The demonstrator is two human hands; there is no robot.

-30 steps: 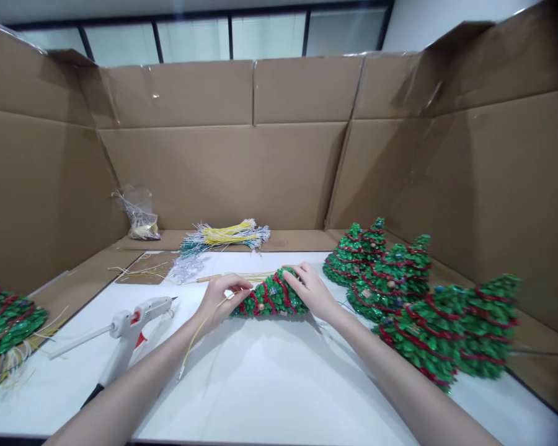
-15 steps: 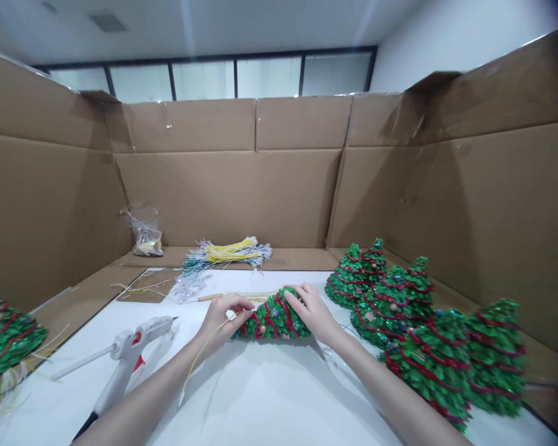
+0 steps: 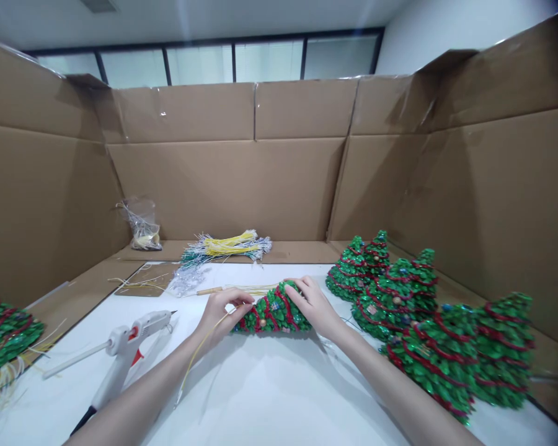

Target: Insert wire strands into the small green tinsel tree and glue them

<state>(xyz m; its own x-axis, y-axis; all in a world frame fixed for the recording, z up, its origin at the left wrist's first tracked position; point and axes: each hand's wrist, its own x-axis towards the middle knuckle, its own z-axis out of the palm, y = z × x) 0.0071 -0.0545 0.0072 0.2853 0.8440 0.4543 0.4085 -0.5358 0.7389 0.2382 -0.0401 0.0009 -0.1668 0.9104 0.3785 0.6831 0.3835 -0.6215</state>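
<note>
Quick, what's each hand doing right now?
Left hand: pinched shut on a thin yellow wire.
Right hand: open, resting on the lying green tinsel Christmas tree.

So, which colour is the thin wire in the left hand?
Yellow. The head view shows the thin wire pinched in the left hand at the small tree.

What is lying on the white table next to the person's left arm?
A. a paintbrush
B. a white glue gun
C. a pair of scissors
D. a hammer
B: a white glue gun with a red trigger lies on the white table, beside the left forearm.
</note>
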